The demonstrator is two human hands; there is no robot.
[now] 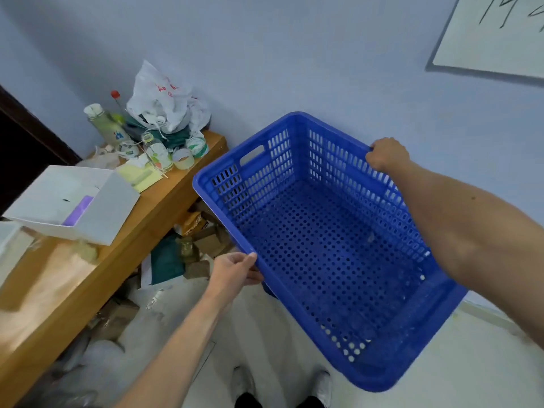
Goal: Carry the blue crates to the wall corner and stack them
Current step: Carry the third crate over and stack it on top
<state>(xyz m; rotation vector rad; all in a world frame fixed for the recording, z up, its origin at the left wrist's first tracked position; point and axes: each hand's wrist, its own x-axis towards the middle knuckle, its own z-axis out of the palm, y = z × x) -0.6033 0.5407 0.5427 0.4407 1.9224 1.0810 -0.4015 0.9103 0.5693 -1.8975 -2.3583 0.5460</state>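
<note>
An empty blue perforated plastic crate (321,248) hangs in the air in front of me, tilted, close to the pale wall. My left hand (235,270) grips its near left rim. My right hand (385,154) grips the far right rim. A small piece of blue shows under the crate near my left hand; I cannot tell what it is.
A wooden bench (73,290) runs along the left with an open white box (73,201), bottles, tape rolls and a plastic bag (164,98). Cardboard scraps and clutter (194,240) lie under it. A whiteboard (497,33) hangs top right. My shoes (282,384) stand on a pale floor.
</note>
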